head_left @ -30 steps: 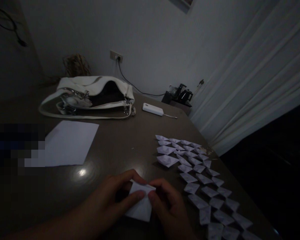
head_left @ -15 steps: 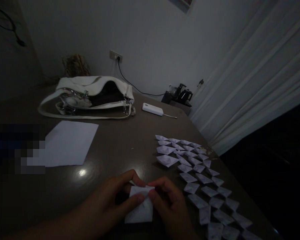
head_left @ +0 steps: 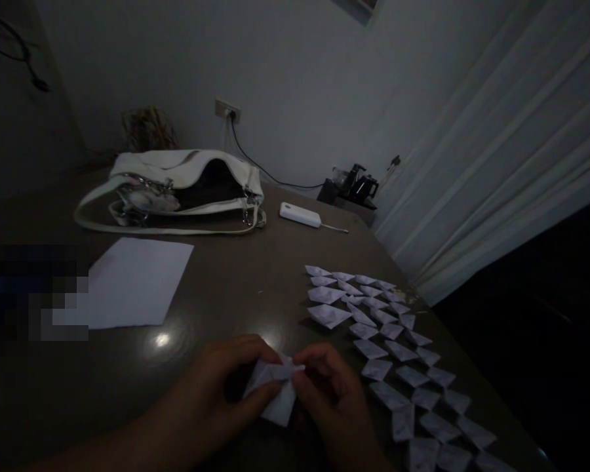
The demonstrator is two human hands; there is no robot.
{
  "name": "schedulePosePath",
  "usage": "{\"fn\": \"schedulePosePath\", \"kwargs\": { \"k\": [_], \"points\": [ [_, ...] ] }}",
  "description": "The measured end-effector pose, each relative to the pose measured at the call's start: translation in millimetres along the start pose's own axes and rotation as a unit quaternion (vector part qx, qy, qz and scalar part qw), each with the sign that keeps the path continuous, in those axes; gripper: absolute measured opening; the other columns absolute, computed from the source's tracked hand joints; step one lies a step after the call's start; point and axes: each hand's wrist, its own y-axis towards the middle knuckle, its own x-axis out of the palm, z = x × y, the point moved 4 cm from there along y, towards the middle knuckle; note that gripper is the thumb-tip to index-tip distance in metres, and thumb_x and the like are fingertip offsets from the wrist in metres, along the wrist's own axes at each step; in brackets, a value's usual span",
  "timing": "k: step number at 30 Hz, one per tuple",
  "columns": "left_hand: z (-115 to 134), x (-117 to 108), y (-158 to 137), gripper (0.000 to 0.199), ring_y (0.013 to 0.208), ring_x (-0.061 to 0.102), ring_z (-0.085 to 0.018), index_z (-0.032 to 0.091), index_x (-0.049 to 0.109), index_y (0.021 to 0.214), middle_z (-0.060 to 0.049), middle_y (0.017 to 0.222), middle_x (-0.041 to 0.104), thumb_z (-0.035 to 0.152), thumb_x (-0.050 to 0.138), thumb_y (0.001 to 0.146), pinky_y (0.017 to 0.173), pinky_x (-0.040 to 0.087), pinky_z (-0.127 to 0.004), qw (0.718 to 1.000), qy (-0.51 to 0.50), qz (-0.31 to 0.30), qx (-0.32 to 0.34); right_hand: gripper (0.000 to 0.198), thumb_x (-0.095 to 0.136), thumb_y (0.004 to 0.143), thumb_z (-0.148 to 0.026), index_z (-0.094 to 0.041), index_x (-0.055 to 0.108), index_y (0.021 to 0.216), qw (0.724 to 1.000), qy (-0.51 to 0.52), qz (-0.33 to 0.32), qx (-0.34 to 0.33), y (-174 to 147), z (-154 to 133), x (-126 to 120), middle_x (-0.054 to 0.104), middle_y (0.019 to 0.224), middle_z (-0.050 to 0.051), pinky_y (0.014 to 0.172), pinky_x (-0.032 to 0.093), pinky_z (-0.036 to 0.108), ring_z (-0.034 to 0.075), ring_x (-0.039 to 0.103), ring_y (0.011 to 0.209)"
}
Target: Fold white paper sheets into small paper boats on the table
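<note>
Now, both hands are busy at the near side of the counter (head_left: 236, 269), low in view, with one small folded white paper (head_left: 280, 408) between them. The left hand (head_left: 211, 387) has its grip closed on the paper's left part, thumb laid across the top; the right hand (head_left: 337, 393) pinches the upper right corner, thumb and forefinger together. And there's the change: half a second ago that piece showed a flat, squared-off front, and now it's tilted, its left side coming to a point and fresh creases running across the middle.

Over to the right, rows of boat-shaped paper folds (head_left: 328, 316) sit exactly as they did, the nearest cut by the bottom of the picture; any marks on them are too dim to read. Left of the hands lies a white sheet (head_left: 137, 282), its left end behind a pixelated patch. Beyond, a pale handbag (head_left: 167, 160) gapes open beside a white device (head_left: 299, 214), whose dark oval spot is too small to make out.
</note>
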Motion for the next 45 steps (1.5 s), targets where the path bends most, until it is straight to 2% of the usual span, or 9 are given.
{"fn": "schedulePosePath", "kwargs": {
  "k": [5,13,17,22,30,36,40,45],
  "points": [
    [6.3,-1.7,1.2,0.018,0.069,0.062,-0.015,0.019,0.067,0.081,0.0,0.074,0.067,0.033,0.057,0.086,0.061,0.045,-0.021,0.999,-0.013,-0.026,-0.015,0.019,0.067,0.083,-0.038,-0.02,0.06,0.084,0.999,-0.037,0.008,-0.029,-0.4,-2.2,-2.0,0.064,0.077,0.002,0.061,0.049,0.023,0.015,0.062,0.072],
    [1.5,-0.8,1.0,0.028,0.064,0.059,-0.014,0.018,0.063,0.071,0.0,0.067,0.062,0.04,0.055,0.087,0.057,0.043,-0.021,1.0,0.004,0.005,-0.026,0.024,0.065,0.085,-0.041,-0.019,0.057,0.078,0.999,-0.048,-0.003,-0.012,0.9,-3.2,-2.2,0.062,0.071,0.001,0.057,0.048,0.022,0.014,0.059,0.064],
    [-5.4,1.8,-0.1,0.03,0.063,0.059,-0.014,0.018,0.062,0.071,0.0,0.066,0.061,0.044,0.055,0.086,0.056,0.044,-0.021,0.999,0.002,-0.005,-0.044,0.022,0.065,0.085,-0.039,-0.019,0.057,0.077,0.998,-0.059,-0.006,-0.019,-0.1,-4.5,-1.2,0.063,0.072,0.002,0.059,0.048,0.022,0.014,0.059,0.068],
    [-14.0,1.4,-1.2,0.029,0.067,0.061,-0.016,0.018,0.064,0.081,-0.001,0.072,0.064,0.046,0.056,0.084,0.058,0.047,-0.023,0.994,-0.034,0.026,-0.105,0.018,0.063,0.086,-0.037,-0.02,0.056,0.084,0.999,-0.028,0.004,-0.016,-1.5,-1.9,-0.3,0.062,0.075,0.001,0.06,0.048,0.023,0.014,0.06,0.069],
    [-3.5,-2.5,1.2,0.031,0.065,0.06,-0.016,0.019,0.063,0.075,-0.001,0.067,0.062,0.044,0.052,0.087,0.058,0.047,-0.022,0.997,-0.039,-0.003,-0.07,0.015,0.063,0.084,-0.033,-0.02,0.056,0.082,0.998,-0.049,-0.003,-0.033,-0.1,-7.4,1.6,0.062,0.076,0.002,0.062,0.048,0.023,0.014,0.06,0.07],
    [-12.9,-2.9,-4.7,0.029,0.079,0.063,-0.019,0.021,0.067,0.087,-0.003,0.084,0.068,0.048,0.057,0.082,0.07,0.051,-0.026,0.995,-0.016,0.062,-0.073,0.014,0.065,0.079,-0.03,-0.019,0.057,0.076,0.996,-0.081,0.009,-0.037,1.0,-12.7,3.1,0.058,0.07,0.001,0.057,0.046,0.022,0.013,0.057,0.064],
    [-7.8,-3.1,-3.0,0.027,0.077,0.062,-0.018,0.022,0.066,0.083,-0.001,0.08,0.067,0.046,0.055,0.084,0.066,0.049,-0.023,0.998,-0.002,0.036,-0.045,0.013,0.066,0.079,-0.029,-0.019,0.057,0.077,0.996,-0.076,-0.002,-0.037,0.6,-8.7,1.7,0.06,0.072,0.001,0.059,0.048,0.022,0.014,0.059,0.067],
    [-1.5,-2.5,0.1,0.028,0.07,0.059,-0.015,0.02,0.062,0.077,0.0,0.074,0.064,0.042,0.05,0.088,0.062,0.046,-0.021,0.999,0.004,-0.013,-0.038,0.015,0.066,0.083,-0.032,-0.019,0.06,0.088,0.999,-0.041,-0.014,-0.013,-0.5,-1.3,-0.2,0.066,0.082,0.003,0.065,0.052,0.025,0.016,0.065,0.074]
  ]
}}
